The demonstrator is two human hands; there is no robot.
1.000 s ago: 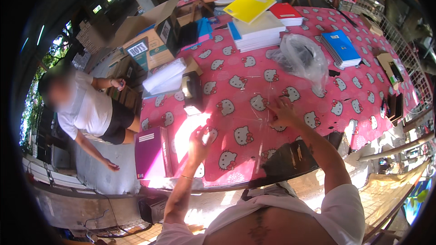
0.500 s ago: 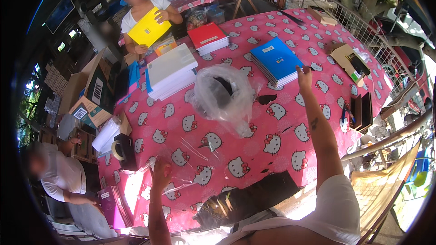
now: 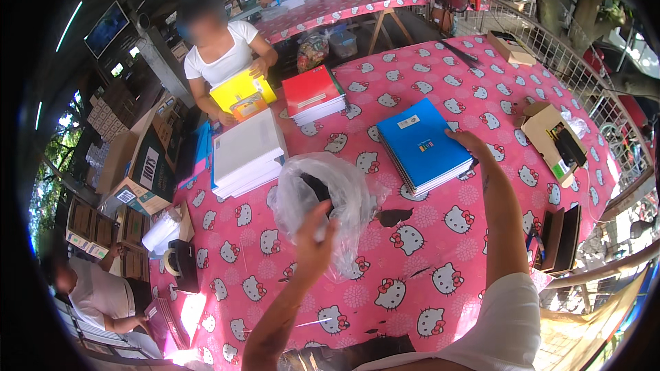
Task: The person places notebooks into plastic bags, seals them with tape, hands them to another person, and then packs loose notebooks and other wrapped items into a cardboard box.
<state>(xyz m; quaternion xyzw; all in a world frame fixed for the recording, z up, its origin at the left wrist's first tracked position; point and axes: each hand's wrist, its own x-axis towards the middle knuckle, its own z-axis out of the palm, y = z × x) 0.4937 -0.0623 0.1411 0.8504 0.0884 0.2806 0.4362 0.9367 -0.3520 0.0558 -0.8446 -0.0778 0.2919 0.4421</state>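
Observation:
A stack of blue spiral notebooks point(image 3: 421, 139) lies on the pink cat-patterned tablecloth point(image 3: 357, 295), right of centre. My right hand point(image 3: 469, 143) grips its right edge, fingertips on the top cover; its lower fingers are partly hidden. My left hand point(image 3: 316, 239) is raised over the near part of a crumpled clear plastic bag point(image 3: 350, 192), fingers apart and nothing in them. Whether it touches the bag I cannot tell. Something dark shows inside the bag. White-covered notebooks point(image 3: 249, 150) are piled to its left, and red notebooks point(image 3: 313, 93) stand behind it.
Across the table a person holds a yellow notebook point(image 3: 230, 89). A black tape dispenser point(image 3: 182, 266) stands at the left edge, near another person with purple notebooks point(image 3: 165, 319). A cardboard box point(image 3: 141, 168) is at left; an open carton point(image 3: 550, 139) and brown holder point(image 3: 558, 239) are at right.
My left hand has come from the lower left to above the plastic bag, and its fingers have spread. The person opposite has lowered the yellow notebook. The whole view has shifted.

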